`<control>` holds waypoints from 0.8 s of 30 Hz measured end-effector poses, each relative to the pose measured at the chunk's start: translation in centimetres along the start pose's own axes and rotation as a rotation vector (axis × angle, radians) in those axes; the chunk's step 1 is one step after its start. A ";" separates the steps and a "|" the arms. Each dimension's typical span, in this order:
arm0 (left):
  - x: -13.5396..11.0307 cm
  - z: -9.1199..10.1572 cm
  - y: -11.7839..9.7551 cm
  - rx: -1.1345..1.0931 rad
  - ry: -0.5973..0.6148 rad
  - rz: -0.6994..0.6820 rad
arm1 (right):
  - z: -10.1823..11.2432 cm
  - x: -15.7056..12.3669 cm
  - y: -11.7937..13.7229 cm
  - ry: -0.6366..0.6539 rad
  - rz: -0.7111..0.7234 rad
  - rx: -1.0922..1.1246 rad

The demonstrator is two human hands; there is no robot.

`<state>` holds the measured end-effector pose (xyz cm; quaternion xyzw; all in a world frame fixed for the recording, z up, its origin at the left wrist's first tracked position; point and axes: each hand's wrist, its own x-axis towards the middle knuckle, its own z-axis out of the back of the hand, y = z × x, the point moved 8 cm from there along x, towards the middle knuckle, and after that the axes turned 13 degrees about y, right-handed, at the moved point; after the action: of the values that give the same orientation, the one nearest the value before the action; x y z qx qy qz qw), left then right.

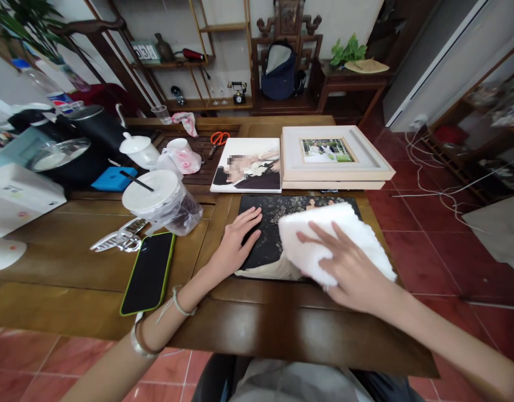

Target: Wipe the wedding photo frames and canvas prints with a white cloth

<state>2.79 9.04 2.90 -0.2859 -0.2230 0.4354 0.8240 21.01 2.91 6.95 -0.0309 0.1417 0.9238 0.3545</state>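
A dark photo panel (265, 240) lies flat on the wooden table, with two small figures near its far edge and a pale dress along its near side. My left hand (239, 240) rests on the panel's left edge, its fingers stretched out and holding nothing. Over the panel's right part lies a folded white towel (344, 229). My right hand (344, 262) presses on this towel, some fingers spread over it and others curled into its fold. The towel hides much of the panel's right half.
Beyond the panel lie a white photo album (257, 148) and stacked picture frames (293, 162). To the left are a phone (148, 273), a lidded cup in plastic (156, 192), a silver hair claw (120, 237), orange scissors (218, 139) and a white teapot (140, 149).
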 end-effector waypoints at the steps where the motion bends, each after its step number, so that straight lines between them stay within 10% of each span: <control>1: 0.0 0.0 0.0 -0.001 0.000 0.003 | 0.6 0.7 -1.3 -0.015 -0.029 -0.025; 10: -0.1 0.0 0.1 -0.018 -0.011 0.010 | 2.4 3.9 -6.2 -0.098 -0.152 -0.099; 24: 0.0 0.1 0.0 0.005 -0.024 0.015 | -2.4 -2.3 5.1 -0.073 0.022 0.124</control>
<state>2.74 9.03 2.94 -0.2805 -0.2295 0.4456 0.8186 19.30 -2.85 6.27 0.0263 0.1858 0.9177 0.3502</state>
